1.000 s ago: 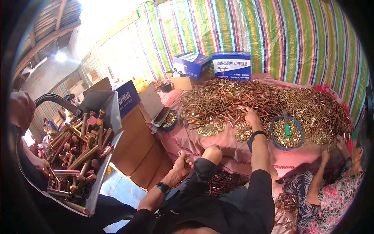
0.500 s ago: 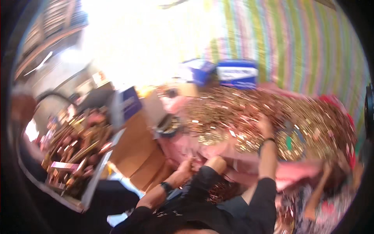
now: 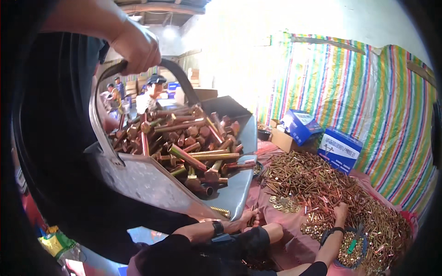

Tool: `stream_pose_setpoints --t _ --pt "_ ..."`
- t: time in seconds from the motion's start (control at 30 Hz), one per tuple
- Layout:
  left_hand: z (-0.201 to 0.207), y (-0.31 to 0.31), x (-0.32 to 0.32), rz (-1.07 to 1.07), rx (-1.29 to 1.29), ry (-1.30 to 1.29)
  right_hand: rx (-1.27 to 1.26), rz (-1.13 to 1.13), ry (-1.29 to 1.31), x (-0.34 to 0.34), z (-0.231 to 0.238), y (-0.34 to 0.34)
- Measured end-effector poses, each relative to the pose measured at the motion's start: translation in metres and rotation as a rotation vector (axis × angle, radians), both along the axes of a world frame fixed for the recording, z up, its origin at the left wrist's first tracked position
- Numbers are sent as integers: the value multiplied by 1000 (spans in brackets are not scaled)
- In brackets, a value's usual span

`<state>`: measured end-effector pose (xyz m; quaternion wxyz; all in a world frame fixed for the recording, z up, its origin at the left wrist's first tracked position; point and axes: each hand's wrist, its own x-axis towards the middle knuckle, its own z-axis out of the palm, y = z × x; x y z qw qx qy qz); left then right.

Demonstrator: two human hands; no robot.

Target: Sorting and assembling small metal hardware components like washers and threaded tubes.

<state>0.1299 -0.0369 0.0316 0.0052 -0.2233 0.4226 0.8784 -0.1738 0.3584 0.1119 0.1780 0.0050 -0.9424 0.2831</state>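
My left hand (image 3: 247,221), a dark watch on its wrist, is low in the middle beside my knee. Its fingers are closed round something thin and dark that I cannot make out. My right hand (image 3: 341,212), with a dark band on the wrist, reaches into the near side of a heap of coppery bolts (image 3: 301,177); its fingertips are lost among them. Small brass-coloured nuts (image 3: 315,228) lie beside that hand. Just nearer is a round tub (image 3: 366,246) of small brassy parts, with a green-handled tool (image 3: 352,245) on top. Flat washers (image 3: 284,204) form a small pile left of the heap.
At left, another person's hand (image 3: 138,48) grips the handle of a metal carrier (image 3: 152,179) full of large bolts (image 3: 193,147), close over my left arm. Blue-and-white boxes (image 3: 340,149) stand behind the heap on pink cloth (image 3: 271,221). A striped sheet (image 3: 368,101) hangs behind; people (image 3: 152,94) are farther back.
My view has shifted, and the heap now sits lower right. The carrier of large bolts appears higher and nearer, covering where the open cardboard box showed. My right hand stays at the heap.
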Motion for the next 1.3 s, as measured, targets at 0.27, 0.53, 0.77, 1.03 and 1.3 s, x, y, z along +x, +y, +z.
stream_pose_setpoints --t 0.27,0.53,0.77,1.03,1.3 --pt "-1 26 4 -92 -42 -90 5 144 -211 42 -19 1" --pt "6 38 -6 -95 -16 -150 -269 374 -386 70 -42 -27" --pt "1 43 -30 -82 10 -232 -574 556 -380 86 -18 -63" --pt "1 4 -77 33 -129 -129 -187 618 -375 88 57 -136" --pt "-15 28 -83 67 -45 -186 -351 627 -533 81 5 -142"
